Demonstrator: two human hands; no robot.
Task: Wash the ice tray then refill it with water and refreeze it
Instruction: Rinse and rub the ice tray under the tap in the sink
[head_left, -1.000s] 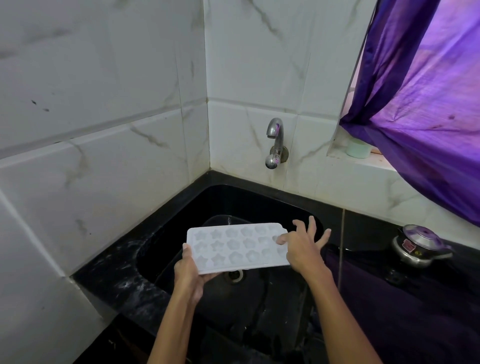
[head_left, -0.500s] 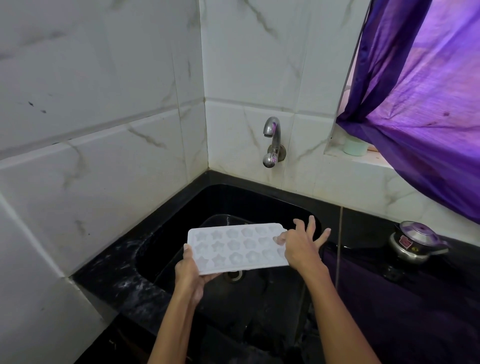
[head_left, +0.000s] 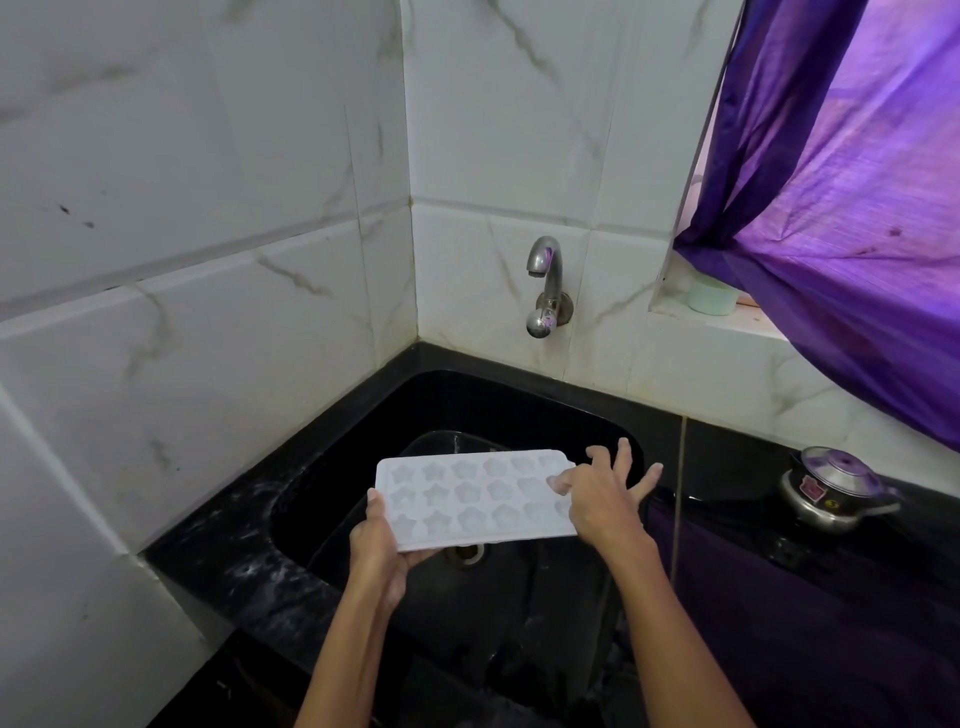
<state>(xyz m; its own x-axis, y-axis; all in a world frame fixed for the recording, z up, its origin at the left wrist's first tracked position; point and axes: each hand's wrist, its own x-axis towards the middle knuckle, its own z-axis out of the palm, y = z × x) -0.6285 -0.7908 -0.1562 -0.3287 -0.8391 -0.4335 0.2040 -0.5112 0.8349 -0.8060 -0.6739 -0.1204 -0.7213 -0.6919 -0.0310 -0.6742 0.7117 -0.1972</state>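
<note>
A white ice tray with star and flower shaped cells is held level over the black sink, above the drain. My left hand grips its near left corner from below, thumb on the rim. My right hand rests on the tray's right end, thumb pressing the top while the fingers spread apart. A metal tap sticks out of the tiled wall above the sink; no water runs from it.
White marble-look tiles close the left and back. A purple curtain hangs at the upper right over a window sill with a pale green cup. A small steel pressure cooker stands on the dark counter to the right.
Almost nothing has moved; the tray and both hands stay over the sink, and the view has shifted slightly.
</note>
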